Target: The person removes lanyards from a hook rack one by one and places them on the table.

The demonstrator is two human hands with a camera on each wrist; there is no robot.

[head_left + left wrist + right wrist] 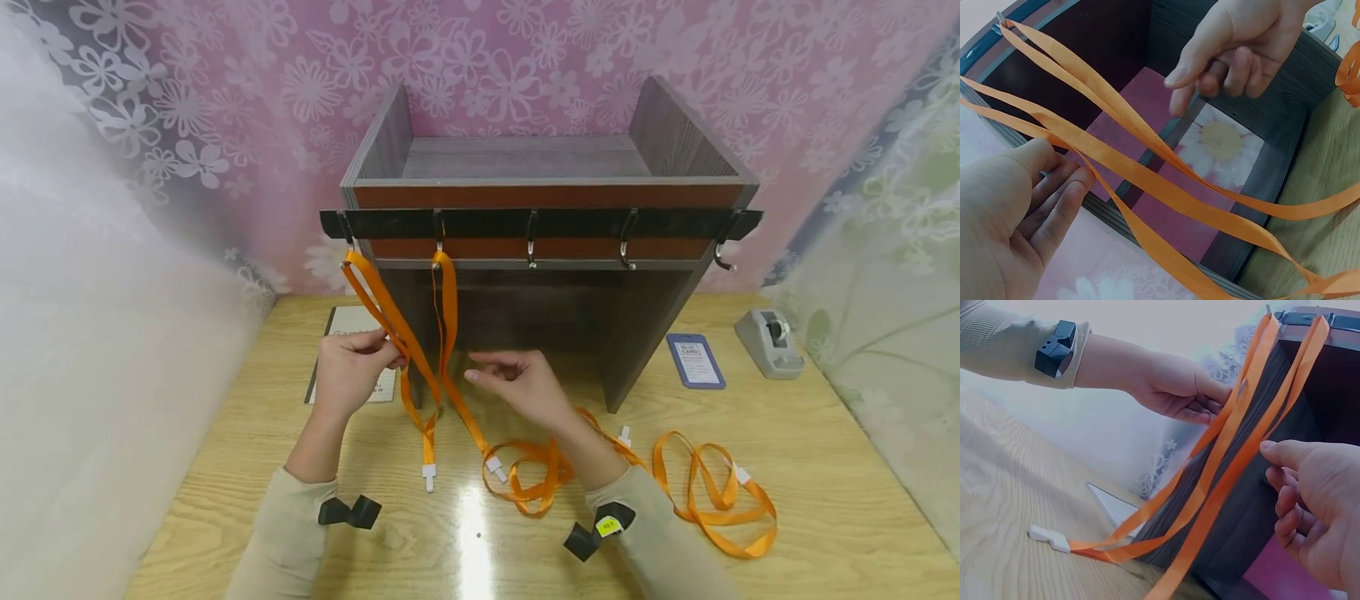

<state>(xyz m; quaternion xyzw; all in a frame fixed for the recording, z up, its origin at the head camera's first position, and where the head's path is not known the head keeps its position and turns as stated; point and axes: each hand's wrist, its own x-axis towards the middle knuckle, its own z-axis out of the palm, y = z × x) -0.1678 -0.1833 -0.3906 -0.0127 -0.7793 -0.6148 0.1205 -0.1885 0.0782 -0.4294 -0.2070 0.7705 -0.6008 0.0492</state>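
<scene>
An orange lanyard (386, 300) hangs from the leftmost hook, its white clip (429, 477) low over the table. My left hand (348, 371) pinches one strap of it between thumb and fingers; the left wrist view shows this hand (1035, 206) beside the straps. On the second hook hangs another orange lanyard (449, 312), whose white clip (495, 468) reaches down near the tabletop. Just right of that strap is my right hand (525, 387), with loosely bent fingers and nothing held. In the right wrist view, the right hand's (1319, 494) thumb tip appears close to the strap.
A grey wooden shelf (525, 158) carries a black hook rail (487, 223). More orange lanyards (720, 517) lie on the table (232, 500). At the right are a blue card holder (696, 361) and a tape dispenser (770, 343). A notebook (352, 318) lies behind my left hand.
</scene>
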